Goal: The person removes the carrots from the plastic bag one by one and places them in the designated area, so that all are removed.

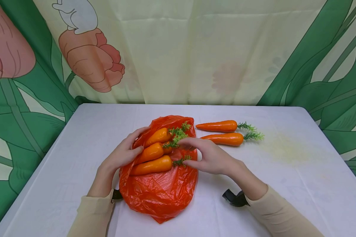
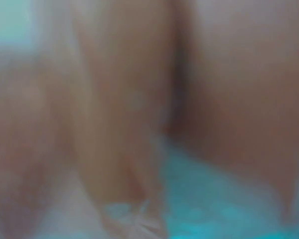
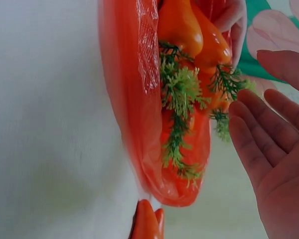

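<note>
A red plastic bag (image 1: 163, 200) lies on the table with its mouth spread wide. Several orange carrots (image 1: 154, 165) with green tops (image 1: 178, 135) are inside, tops pointing right; one is partly hidden beneath the others. My left hand (image 1: 126, 149) grips the bag's left edge, thumb on the near side, some fingers hidden behind the plastic. Over the bag's right edge, my right hand (image 1: 210, 156) is by the green tops. The right wrist view shows its fingers (image 3: 249, 134) loosely extended and the palm bare. Skin fills the blurred left wrist view.
Two loose carrots (image 1: 218, 125) lie side by side just right of the bag, green ends outward. A white cloth (image 1: 284, 197) covers the table, with a yellowish stain at right. A patterned curtain (image 1: 195, 59) hangs behind. Black wrist mounts (image 1: 235, 198) stick out near the sleeves.
</note>
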Available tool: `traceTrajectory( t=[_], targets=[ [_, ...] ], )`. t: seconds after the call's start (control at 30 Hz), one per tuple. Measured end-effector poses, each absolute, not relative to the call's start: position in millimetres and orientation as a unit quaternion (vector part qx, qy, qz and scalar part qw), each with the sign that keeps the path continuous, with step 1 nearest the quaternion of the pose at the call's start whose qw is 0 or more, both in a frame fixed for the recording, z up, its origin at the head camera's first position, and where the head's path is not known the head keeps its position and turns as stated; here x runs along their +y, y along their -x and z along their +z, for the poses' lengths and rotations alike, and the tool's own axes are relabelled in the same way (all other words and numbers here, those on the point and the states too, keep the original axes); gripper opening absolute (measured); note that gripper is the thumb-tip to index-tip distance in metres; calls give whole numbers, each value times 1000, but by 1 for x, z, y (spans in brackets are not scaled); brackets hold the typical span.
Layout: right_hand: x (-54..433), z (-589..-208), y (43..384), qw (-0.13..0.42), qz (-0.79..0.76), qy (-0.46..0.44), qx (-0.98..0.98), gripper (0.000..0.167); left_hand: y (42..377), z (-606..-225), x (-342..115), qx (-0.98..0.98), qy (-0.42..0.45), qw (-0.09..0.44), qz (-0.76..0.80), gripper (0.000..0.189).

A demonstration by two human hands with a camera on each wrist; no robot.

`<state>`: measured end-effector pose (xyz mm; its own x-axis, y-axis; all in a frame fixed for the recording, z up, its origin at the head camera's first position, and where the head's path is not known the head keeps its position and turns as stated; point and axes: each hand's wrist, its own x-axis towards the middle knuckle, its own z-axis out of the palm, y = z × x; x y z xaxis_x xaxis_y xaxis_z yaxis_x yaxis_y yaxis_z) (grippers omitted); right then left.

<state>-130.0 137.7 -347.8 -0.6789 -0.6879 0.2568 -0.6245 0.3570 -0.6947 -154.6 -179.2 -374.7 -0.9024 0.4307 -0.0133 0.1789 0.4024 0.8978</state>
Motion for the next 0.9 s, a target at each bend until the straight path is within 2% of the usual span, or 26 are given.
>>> traceTrajectory(
  t=[0.33,0.9],
  targets=[
    [122,-350,126,78,-409,399,817,49,155,-374,-179,828,-181,126,515,65],
    [99,-360,129,107,-384,415,818,51,155,-373,-179,832,-182,126,509,64]
  ],
)
